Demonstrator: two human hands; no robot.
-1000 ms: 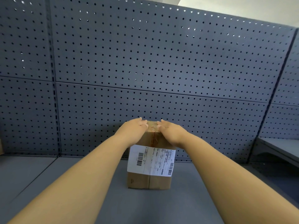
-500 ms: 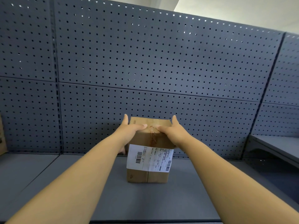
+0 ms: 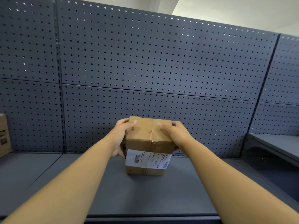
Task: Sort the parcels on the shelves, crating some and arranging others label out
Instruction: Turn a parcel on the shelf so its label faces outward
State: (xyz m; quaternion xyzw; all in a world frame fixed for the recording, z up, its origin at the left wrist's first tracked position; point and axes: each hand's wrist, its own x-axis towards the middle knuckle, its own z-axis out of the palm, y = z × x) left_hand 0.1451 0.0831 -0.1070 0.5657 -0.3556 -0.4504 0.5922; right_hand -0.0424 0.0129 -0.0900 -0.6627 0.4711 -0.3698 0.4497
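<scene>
We clamp left hand [image 3: 120, 135] and right hand [image 3: 177, 135] on the parcel [image 3: 145, 139] before the pegboard [image 3: 161, 70], seemingly lifting; next needs a steady carry.

The parcel [image 3: 145, 141] sits in the middle of the shelf [image 3: 113, 191], before the back panel [image 3: 161, 70], with its label [image 3: 148, 159] on the near face. The left grip [image 3: 120, 138] holds its left side and the right grip [image 3: 176, 135] its right side. Another box [image 3: 4, 135] stands at the far left, and a side shelf [image 3: 278, 143] lies to the right.
</scene>
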